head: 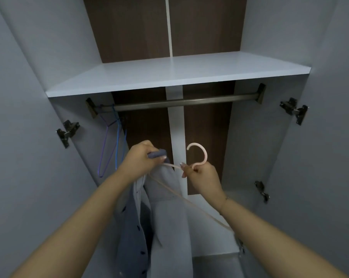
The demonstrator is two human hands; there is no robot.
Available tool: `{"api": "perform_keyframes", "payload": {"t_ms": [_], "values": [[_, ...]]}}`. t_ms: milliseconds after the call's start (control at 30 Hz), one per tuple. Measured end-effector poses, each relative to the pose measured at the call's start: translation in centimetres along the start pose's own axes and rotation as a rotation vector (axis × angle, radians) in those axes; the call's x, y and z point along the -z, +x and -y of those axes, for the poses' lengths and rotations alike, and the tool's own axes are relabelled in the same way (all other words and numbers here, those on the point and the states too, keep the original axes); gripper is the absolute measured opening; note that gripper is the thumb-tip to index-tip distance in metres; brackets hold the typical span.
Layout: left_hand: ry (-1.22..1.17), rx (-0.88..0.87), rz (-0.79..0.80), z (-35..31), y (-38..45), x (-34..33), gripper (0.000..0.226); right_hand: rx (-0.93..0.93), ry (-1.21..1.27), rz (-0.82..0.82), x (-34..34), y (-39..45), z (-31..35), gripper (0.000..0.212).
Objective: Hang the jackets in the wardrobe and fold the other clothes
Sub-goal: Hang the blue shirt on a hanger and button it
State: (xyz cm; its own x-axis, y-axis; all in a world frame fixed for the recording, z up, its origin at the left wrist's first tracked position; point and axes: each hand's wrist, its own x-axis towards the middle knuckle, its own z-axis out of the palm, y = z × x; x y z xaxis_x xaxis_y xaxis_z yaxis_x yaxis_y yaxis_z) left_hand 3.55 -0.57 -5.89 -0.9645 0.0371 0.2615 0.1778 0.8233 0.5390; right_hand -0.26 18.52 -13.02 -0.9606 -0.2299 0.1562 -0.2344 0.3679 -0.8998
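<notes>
Left hand (pixel 143 157) pinches grey jacket (pixel 165 197) collar; right hand (pixel 199 173) grips pink hanger (pixel 197 155) neck. Risk: jacket half-threaded, may slide off before hook reaches rail (pixel 179 101).

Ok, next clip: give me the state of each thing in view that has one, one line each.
Left hand: grip on the jacket's collar.
Right hand: grip on the pink hanger, below its hook.
Jacket: grey, partly on the pink hanger, hanging down, not yet on the rail.
Pink hanger: hook up, off the rail.
Rail: holds only two bare wire hangers, far left.
Wardrobe doors: open.
</notes>
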Motion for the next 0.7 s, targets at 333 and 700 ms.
{"api": "perform_keyframes", "payload": {"t_ms": [333,700], "values": [[0.083,-0.133,0.088,1.9,-1.7,-0.3,0.015,0.244,0.185,0.153,-0.2,1.8,1.7,0.036],[-0.217,0.084,-0.261,3.4,-0.4,4.8,0.023,0.037,0.301,0.590,9.7,9.4,3.0,0.058]]}}
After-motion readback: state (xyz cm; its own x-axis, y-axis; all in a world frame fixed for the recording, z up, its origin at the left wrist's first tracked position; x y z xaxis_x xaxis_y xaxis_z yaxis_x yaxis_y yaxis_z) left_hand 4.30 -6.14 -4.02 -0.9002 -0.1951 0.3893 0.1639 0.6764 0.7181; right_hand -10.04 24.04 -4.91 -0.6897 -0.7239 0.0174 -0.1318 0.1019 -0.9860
